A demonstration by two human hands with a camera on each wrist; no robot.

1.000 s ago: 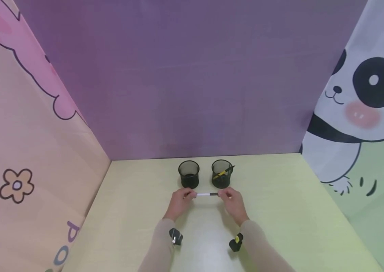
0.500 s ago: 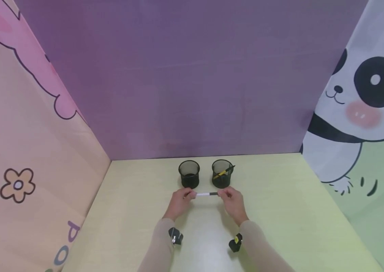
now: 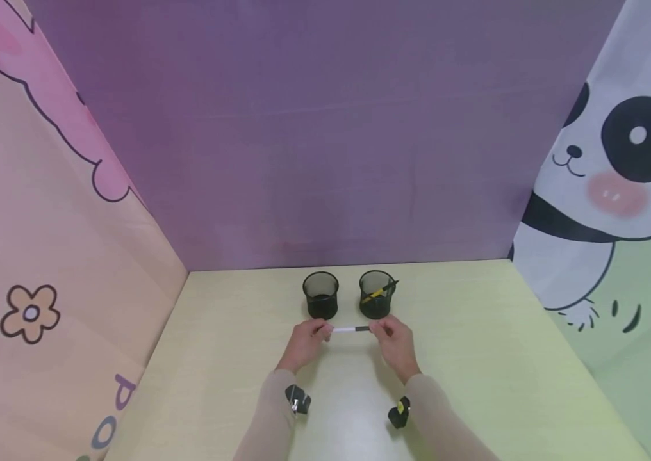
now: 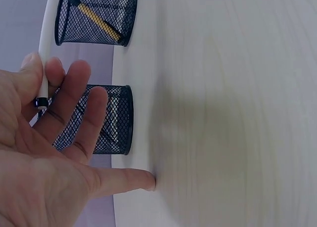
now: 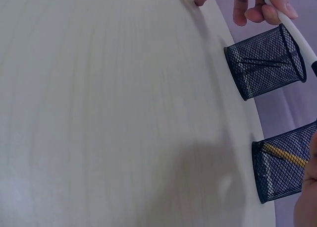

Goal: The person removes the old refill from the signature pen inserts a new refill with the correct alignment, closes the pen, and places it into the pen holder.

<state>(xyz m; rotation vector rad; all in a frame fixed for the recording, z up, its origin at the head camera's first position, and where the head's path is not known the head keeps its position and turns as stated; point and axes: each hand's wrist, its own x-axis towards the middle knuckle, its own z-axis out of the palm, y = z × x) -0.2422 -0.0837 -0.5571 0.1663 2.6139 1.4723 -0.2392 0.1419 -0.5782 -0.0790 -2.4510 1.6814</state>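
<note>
A white marker with a black cap [image 3: 344, 329] is held level between the two hands, just in front of two mesh pen holders. My left hand [image 3: 305, 344] pinches its white end between thumb and fingertips. In the left wrist view the little finger [image 4: 126, 181] reaches down to the tabletop while the other fingers spread. My right hand [image 3: 396, 346] pinches the black-capped end. Only part of the right hand [image 5: 308, 187] shows at the edge of the right wrist view, and its fingertips are hidden there.
Behind the left hand stands one black mesh pen holder [image 3: 320, 306], with thin dark lines visible inside. A second pen holder [image 3: 373, 308], behind the right hand, has a yellow-and-black pencil [image 3: 380, 292] leaning in it. The pale table [image 3: 233, 320] meets a purple backdrop [image 3: 325, 160].
Almost nothing differs; both hands keep the marker in the same place, and the pen holders have not moved.
</note>
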